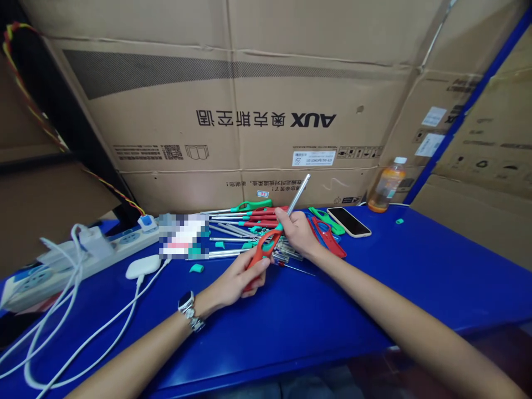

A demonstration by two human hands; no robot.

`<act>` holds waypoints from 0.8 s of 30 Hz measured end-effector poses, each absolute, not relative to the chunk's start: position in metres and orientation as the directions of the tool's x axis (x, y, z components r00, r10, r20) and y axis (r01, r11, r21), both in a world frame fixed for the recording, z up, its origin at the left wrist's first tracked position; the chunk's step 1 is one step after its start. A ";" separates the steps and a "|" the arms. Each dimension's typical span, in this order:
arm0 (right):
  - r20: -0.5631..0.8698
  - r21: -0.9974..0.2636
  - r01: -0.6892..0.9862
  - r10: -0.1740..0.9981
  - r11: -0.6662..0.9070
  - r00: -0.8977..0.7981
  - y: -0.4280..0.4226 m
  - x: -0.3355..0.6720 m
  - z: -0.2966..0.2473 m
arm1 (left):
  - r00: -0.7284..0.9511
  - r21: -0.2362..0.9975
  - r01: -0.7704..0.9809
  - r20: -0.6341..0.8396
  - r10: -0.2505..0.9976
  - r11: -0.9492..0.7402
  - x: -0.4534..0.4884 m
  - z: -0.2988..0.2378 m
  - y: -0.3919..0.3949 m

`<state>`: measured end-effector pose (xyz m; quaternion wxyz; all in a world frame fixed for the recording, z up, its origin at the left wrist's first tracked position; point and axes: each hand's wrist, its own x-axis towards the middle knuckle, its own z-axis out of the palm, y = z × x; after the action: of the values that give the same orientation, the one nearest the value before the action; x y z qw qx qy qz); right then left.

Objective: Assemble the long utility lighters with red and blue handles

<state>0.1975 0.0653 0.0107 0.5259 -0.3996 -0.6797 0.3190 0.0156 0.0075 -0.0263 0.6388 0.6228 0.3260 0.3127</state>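
A red gas lighter (261,250) with a long metal tube is held above the blue table, the tube pointing up and to the right. My left hand (241,277) is closed round its handle. At the base of the tube, my right hand (301,233) pinches the lighter with thumb and fingers. Behind and below lie several red and green lighters (260,211) and loose metal tubes (228,254). Small teal plastic pieces (197,268) are scattered to the left. A thin screwdriver (301,270) lies beneath my right hand. Red handle shells (330,239) sit to the right of it.
A phone (349,221) and an orange drink bottle (386,185) stand at the back right. On the left are a power strip (120,241), white cables and a white charging case (142,267). A large cardboard sheet (266,77) walls the back of the blue table (299,327).
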 end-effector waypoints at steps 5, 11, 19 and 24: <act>0.460 -0.855 0.279 0.888 0.438 0.013 0.067 0.186 0.000 | 0.524 0.993 0.099 0.003 0.852 -0.065 0.023 -0.023 0.005; 0.451 -0.856 0.268 0.892 0.443 -0.036 0.069 0.190 -0.005 | 0.573 0.992 0.100 0.009 0.819 -0.081 0.021 -0.016 0.007; 0.433 -0.795 0.420 0.895 0.437 -0.109 0.044 0.178 -0.003 | 0.508 0.985 0.022 0.135 0.851 -0.169 0.029 -0.027 0.016; 0.410 -0.721 0.488 0.871 0.491 -0.271 0.026 0.172 -0.009 | 0.411 0.927 0.148 0.259 0.874 -0.344 0.027 -0.027 0.023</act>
<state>0.1716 0.0255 -0.0088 0.4066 -0.4461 -0.7618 0.2353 0.0275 0.0227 -0.0274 0.4462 0.7116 0.3590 0.4070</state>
